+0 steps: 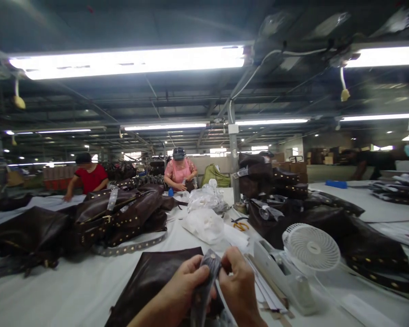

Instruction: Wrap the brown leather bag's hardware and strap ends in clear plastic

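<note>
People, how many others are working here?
2 for sure: one in a red shirt at the far left, one in a pink shirt in the middle. A blurry dark figure far right may be another.

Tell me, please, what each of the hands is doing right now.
Left hand: closed on the grey strip.
Right hand: closed on the same grey strip.

Leather-goods factory, long worktables (54, 290), stacked bags (122, 215), strip lights (129, 61)
</note>
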`<state>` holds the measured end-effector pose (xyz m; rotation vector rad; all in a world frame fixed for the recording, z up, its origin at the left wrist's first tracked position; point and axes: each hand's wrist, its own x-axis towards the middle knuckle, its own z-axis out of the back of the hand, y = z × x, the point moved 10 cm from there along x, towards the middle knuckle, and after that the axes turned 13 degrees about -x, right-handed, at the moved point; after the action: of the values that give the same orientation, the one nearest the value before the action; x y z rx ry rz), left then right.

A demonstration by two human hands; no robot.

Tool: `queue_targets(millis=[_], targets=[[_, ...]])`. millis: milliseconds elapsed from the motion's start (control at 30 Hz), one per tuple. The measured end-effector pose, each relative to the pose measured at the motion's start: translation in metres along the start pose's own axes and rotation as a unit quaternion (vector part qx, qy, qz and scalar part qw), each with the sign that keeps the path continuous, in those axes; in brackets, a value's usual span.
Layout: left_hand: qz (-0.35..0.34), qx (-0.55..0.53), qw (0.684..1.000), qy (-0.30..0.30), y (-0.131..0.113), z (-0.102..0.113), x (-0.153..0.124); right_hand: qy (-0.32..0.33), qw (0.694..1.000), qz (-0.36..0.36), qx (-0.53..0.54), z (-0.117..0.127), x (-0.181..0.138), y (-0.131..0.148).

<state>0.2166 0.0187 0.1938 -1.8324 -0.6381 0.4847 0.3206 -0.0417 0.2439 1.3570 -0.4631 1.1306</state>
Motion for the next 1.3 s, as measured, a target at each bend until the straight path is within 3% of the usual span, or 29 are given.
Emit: queue_targets(millis=[67, 133, 200, 300, 333, 367, 400, 467, 500, 567, 633, 700, 833, 933, 1100, 1300], targets=[[-0.025, 0.024, 0.999, 0.005, 0.001, 0.000, -0.002, 0.045, 0.991, -0.109, 0.062, -0.012, -0.004, -0.021], [-0.060, 0.067, 0.996, 0.013, -0.003, 0.001, -0.004, 0.090, 0.964, -0.206, 0.145, -0.028, -0.013, -0.035], [-0.083, 0.106, 0.991, 0.021, -0.007, 0.001, -0.005, 0.121, 0.915, -0.291, 0.253, -0.046, -0.026, -0.043], [-0.102, 0.172, 0.980, 0.005, -0.009, 0.008, -0.005, 0.175, 0.818, -0.389, 0.387, -0.075, -0.051, -0.044], [-0.112, 0.194, 0.974, -0.007, -0.011, 0.012, -0.006, 0.192, 0.809, -0.396, 0.389, -0.080, -0.057, -0.044], [-0.117, 0.209, 0.971, -0.017, -0.012, 0.015, -0.006, 0.201, 0.828, -0.379, 0.362, -0.081, -0.058, -0.045], [-0.115, 0.212, 0.970, -0.025, -0.011, 0.018, -0.005, 0.193, 0.868, -0.335, 0.312, -0.075, -0.053, -0.046], [-0.086, 0.193, 0.977, -0.031, -0.007, 0.021, -0.004, 0.134, 0.962, -0.156, 0.180, -0.051, -0.033, -0.033], [-0.067, 0.178, 0.981, -0.031, -0.005, 0.021, -0.004, 0.104, 0.986, -0.042, 0.122, -0.040, -0.027, -0.018], [-0.036, 0.157, 0.986, -0.032, -0.004, 0.018, -0.006, 0.083, 0.985, 0.144, 0.051, -0.029, -0.027, 0.012], [-0.025, 0.136, 0.990, -0.028, -0.008, 0.013, -0.008, 0.108, 0.973, 0.205, 0.012, -0.029, -0.028, 0.023], [-0.023, 0.103, 0.994, -0.011, -0.011, 0.007, -0.009, 0.146, 0.978, 0.149, -0.011, -0.032, -0.022, 0.016], [-0.006, 0.069, 0.997, 0.028, -0.001, 0.000, -0.010, 0.239, 0.970, -0.029, 0.009, -0.043, -0.024, -0.005], [0.002, 0.060, 0.998, 0.030, 0.013, 0.000, -0.010, 0.250, 0.958, -0.124, 0.061, -0.046, -0.030, -0.015], [-0.076, 0.053, 0.995, -0.023, 0.008, 0.015, -0.007, 0.236, 0.935, -0.218, 0.152, -0.054, -0.034, -0.027], [-0.015, 0.059, 0.998, -0.002, 0.020, 0.019, -0.008, 0.248, 0.882, -0.296, 0.269, -0.068, -0.050, -0.033]])
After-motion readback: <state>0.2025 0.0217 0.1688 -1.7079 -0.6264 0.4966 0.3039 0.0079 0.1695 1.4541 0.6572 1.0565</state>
